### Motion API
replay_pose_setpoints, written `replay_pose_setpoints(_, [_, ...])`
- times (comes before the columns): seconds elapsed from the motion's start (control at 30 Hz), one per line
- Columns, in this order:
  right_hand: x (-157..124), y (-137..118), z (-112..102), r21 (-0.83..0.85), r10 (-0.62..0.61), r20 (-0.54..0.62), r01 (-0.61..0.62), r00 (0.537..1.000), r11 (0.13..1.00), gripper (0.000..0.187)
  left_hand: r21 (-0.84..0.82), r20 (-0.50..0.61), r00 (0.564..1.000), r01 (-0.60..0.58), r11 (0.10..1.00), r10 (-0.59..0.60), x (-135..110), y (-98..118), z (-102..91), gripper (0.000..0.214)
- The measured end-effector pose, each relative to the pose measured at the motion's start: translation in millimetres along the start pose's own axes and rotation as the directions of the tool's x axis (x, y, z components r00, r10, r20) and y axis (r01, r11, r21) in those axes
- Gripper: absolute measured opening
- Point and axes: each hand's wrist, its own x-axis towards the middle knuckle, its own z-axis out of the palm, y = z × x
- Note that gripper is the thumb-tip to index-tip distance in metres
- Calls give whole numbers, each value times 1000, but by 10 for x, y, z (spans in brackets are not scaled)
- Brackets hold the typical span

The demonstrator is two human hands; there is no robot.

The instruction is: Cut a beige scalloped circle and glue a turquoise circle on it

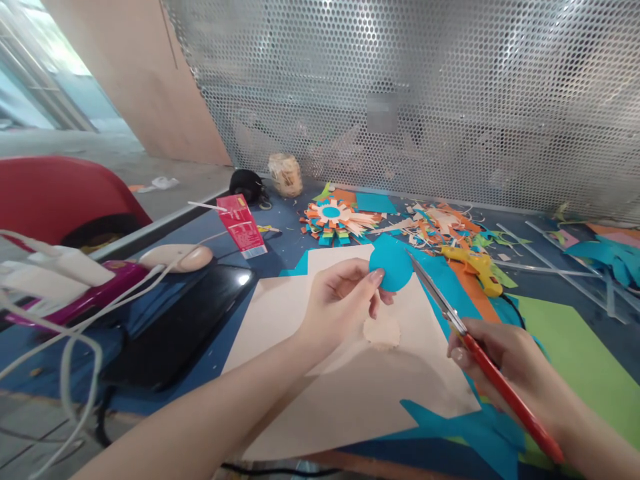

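Pinched between the thumb and fingers of my left hand [347, 293] is a blue paper circle [391, 262], held up above the table. My right hand [505, 353] grips a pair of scissors [443, 303] with red handles; the blades look nearly closed, and their tip is right beside the circle's right edge. Whether the tip touches the paper I cannot tell. Below my hands a large cream paper sheet [320, 407] lies on the table, with a small round cream piece [383, 331] on it. Blue paper [447, 423] shows around the sheet.
Behind are a layered paper flower [331, 213] and a heap of paper scraps [437, 223]. At right lie a yellow glue gun [473, 267], clear glue sticks [545, 268] and green paper [575, 360]. Leftward are a pink drink carton [243, 227], a black phone [180, 327] and a cabled power strip [95, 290].
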Motion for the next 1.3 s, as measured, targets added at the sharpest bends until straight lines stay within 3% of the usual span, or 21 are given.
replay_pose_setpoints(0.13, [-3, -8, 10, 1, 3, -37, -3, 999, 1000, 33, -35, -12, 998, -55, 998, 55, 32, -64, -19, 19])
replay_pose_setpoints(0.37, [52, 50, -42, -106, -120, -17, 117, 993, 987, 34, 62, 2, 997, -77, 995, 77, 30, -23, -9, 15])
replay_pose_setpoints(0.67, [51, 68, -26, -119, -71, 0, 71, 997, 990, 34, 104, -9, 997, -78, 992, 80, 22, 19, 18, 18])
replay_pose_setpoints(0.8, [56, 87, -20, -118, -68, -12, 66, 998, 991, 35, 54, -53, 995, -81, 995, 83, 41, -13, 15, 5])
replay_pose_setpoints(0.93, [64, 91, -13, -131, -74, -30, 69, 997, 989, 35, 1, -96, 987, -128, 992, 127, 57, -31, 5, 20])
replay_pose_setpoints(1.3, [92, 86, -12, -142, -98, -41, 91, 994, 986, 35, 16, -96, 978, -187, 982, 187, 70, -47, -10, 16])
